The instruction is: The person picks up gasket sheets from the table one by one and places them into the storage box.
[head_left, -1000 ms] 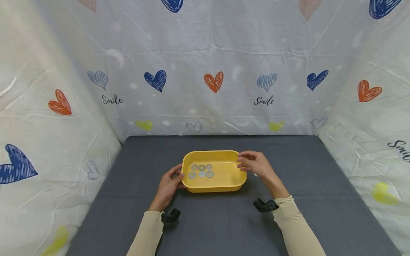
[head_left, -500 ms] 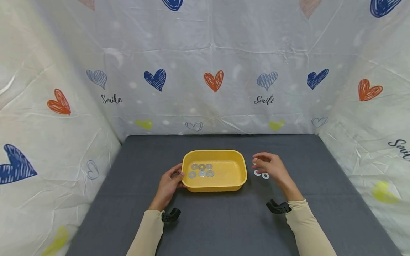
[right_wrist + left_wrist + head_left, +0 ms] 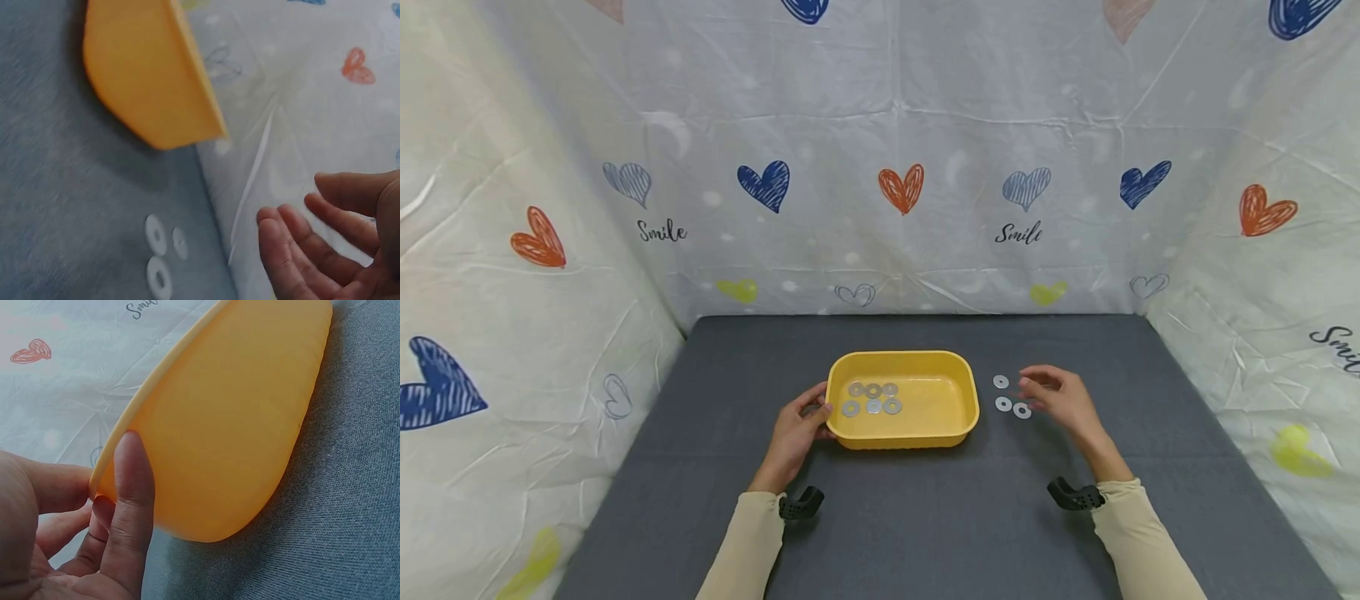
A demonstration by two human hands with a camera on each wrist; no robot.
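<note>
Yellow tray [image 3: 932,410], silvery washers [image 3: 873,407], grey tabletop [image 3: 925,525], beige sleeves [image 3: 747,533], heart-printed white backdrop [image 3: 955,100]

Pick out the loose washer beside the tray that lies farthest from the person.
The back washer: it sits alone, while the other two washers lie side by side in front of it.

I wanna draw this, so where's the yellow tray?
In the head view, the yellow tray is just below the picture's center, the left hand gripping its left end and three washers lying off its right end.
</note>
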